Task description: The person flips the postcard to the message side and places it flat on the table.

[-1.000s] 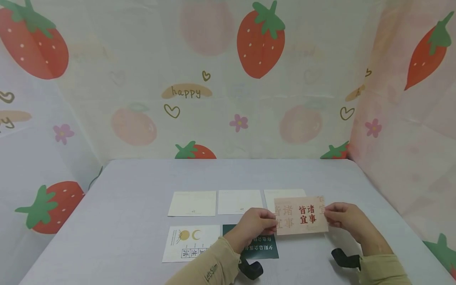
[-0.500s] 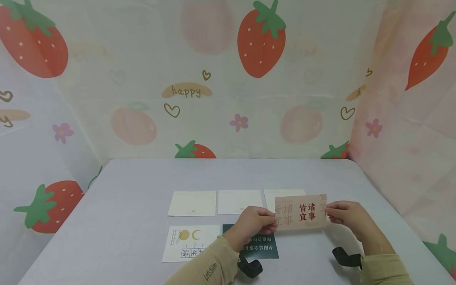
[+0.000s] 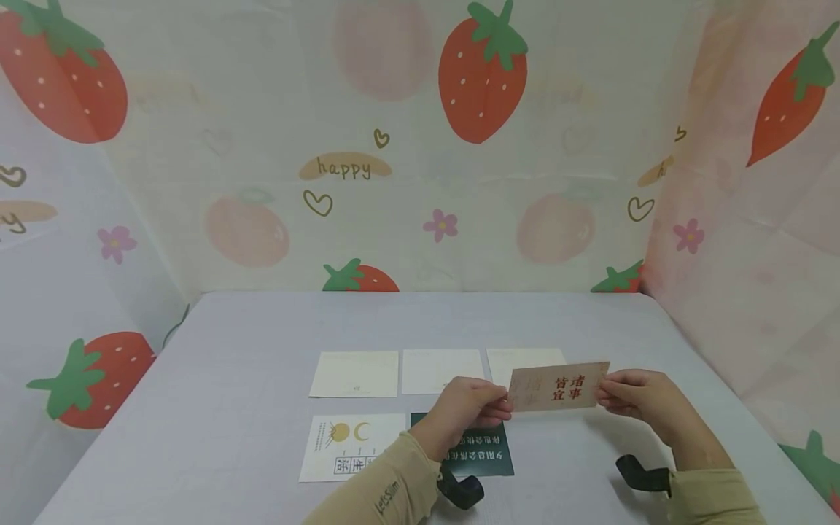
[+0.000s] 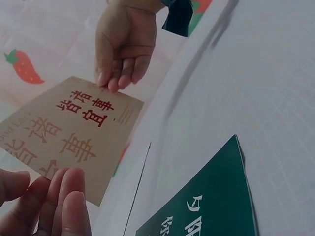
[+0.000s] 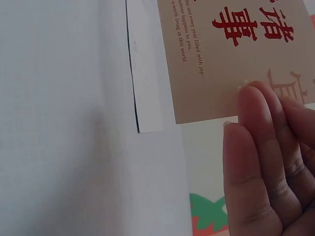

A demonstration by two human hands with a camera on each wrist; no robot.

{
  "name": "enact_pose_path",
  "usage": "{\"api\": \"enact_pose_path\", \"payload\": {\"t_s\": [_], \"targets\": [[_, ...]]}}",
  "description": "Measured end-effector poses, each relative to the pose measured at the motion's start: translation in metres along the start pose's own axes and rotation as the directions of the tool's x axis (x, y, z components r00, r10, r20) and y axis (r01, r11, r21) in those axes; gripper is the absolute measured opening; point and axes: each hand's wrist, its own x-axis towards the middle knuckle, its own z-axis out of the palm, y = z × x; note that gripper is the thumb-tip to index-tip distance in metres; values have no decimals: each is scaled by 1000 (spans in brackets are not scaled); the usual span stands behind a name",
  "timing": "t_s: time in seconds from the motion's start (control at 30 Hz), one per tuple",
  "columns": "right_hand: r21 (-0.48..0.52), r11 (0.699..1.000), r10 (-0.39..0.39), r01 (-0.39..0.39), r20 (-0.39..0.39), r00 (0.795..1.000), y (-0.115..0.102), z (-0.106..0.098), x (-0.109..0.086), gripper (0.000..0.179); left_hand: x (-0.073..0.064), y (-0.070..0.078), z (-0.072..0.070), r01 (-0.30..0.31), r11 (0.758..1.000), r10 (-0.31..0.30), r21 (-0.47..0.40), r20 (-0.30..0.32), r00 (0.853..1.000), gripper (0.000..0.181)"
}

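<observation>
A beige rectangular card of thin, paper-like stock with red and paler printed characters point(image 3: 558, 388) is held in the air above the desk, between the person's two hands. It should be light, stiff enough to span the gap without drooping, yet easily creased or bent at the corners if squeezed; its surface is probably smooth enough to slide a little under a loose pinch. The two short edges look like the best place to take hold, leaving the print uncovered.

The card's long axis runs left to right across the person's front, its right end slightly higher. Its printed face is turned towards the person, tilted back, with the characters upright from that side.

The left hand point(image 3: 469, 405) pinches the left short edge between thumb and fingers; the right hand point(image 3: 639, 401) pinches the right short edge in the same way.

Beyond the card, its far-left corner overlapping in the head view, lies a blank-looking cream card point(image 3: 525, 356), rightmost of a row of three. Nearer the person, a dark green card with white characters point(image 3: 488, 452) lies flat on the white-covered desk point(image 3: 249, 364), partly hidden by the left hand and forearm.
</observation>
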Motion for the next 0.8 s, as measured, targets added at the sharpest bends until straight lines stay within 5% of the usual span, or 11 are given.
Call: {"api": "enact_pose_path", "payload": {"t_s": [0.33,0.8], "targets": [[77,996,-50,43,90,995,2,-2,-2,27,1,1,-2,-18,1000,18,14,-17,1000,23],[66,994,-93,85,143,985,1,0,-7,40,1,-1,-5,-43,998,45,52,-41,998,21]]}}
